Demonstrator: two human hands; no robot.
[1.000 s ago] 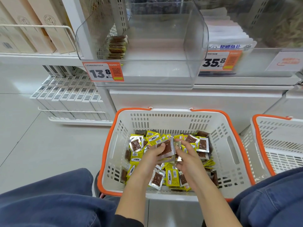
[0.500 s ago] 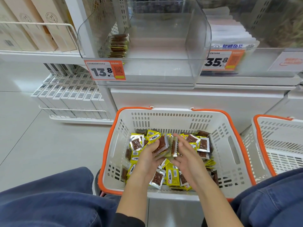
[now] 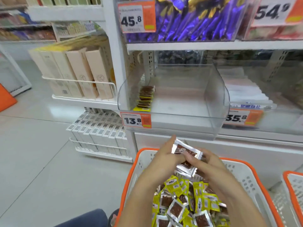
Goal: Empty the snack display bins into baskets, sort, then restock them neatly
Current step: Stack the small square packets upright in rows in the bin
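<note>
Both hands hold a small stack of silver snack packets (image 3: 185, 151) above the far end of the white basket with an orange rim (image 3: 131, 174). My left hand (image 3: 165, 154) presses the stack from the left with fingers extended; my right hand (image 3: 205, 163) curls round it from the right. The basket is heaped with several yellow and silver packets (image 3: 185, 200). Above it sits the clear display bin (image 3: 180, 99) tagged 13.8, with a short upright row of packets (image 3: 145, 97) at its left wall.
A second orange-rimmed basket (image 3: 293, 190) stands at the right edge. Cream boxes (image 3: 77, 72) and white boxes (image 3: 100, 130) fill the racks on the left. Purple packs (image 3: 195, 18) fill the bin on the shelf above. Grey floor lies to the left.
The hands gathered packets from the heap and lifted them as a stack above the basket, toward the bin. The view tilted up, showing the higher shelves.
</note>
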